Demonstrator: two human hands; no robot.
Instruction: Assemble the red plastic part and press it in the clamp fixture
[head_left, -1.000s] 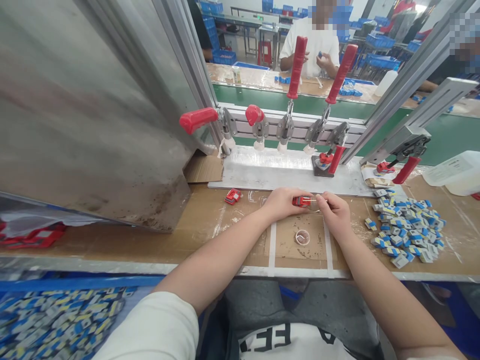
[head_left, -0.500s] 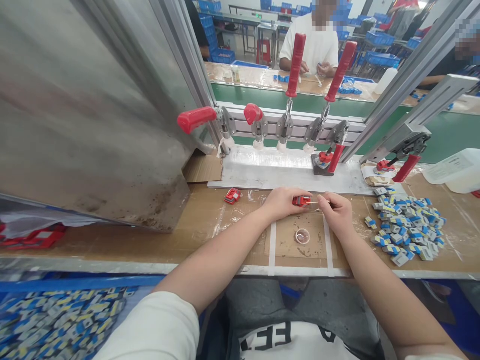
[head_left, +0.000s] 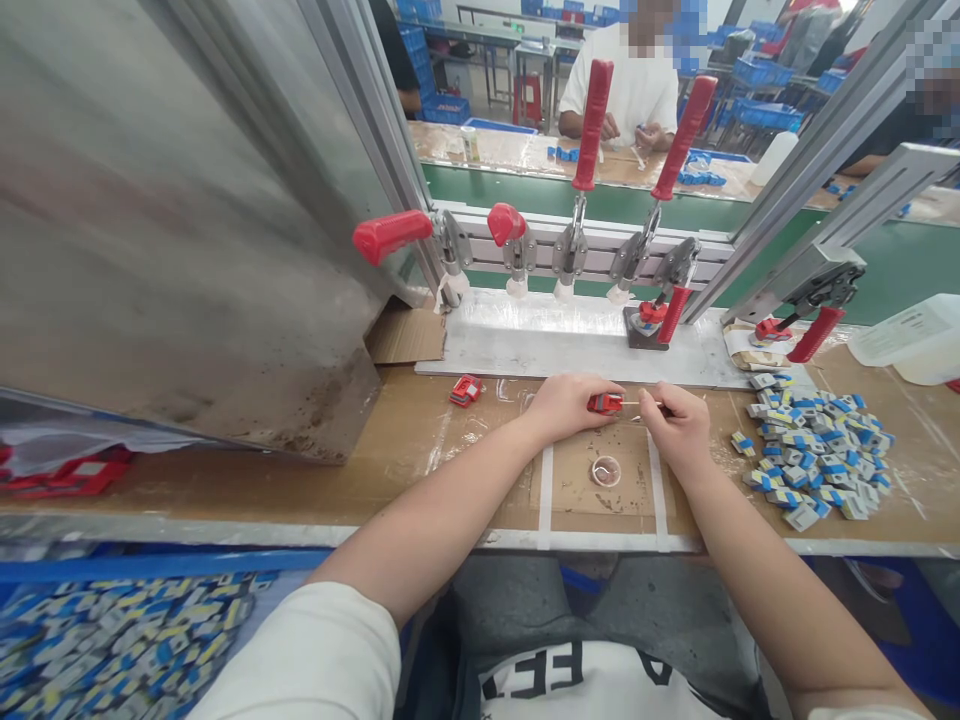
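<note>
a: item one, left hand [head_left: 574,402]?
b: closed about a small red piece [head_left: 606,402], which sits over the table [head_left: 420,465], between its front edge and the metal plate [head_left: 525,352] behind.
a: item two, right hand [head_left: 681,425]?
b: fingers pinched on a thin pale stick [head_left: 631,403], pointing left at the red piece's right end; whether the tip touches, too small to tell.
a: adjacent stock?
b: one small round dish [head_left: 605,471], nearer the table's front edge.
a: handling notes?
b: my judgement: left grip firm, open end facing the stick; stick straight, short light strokes, fingertips clear of the working end.
</note>
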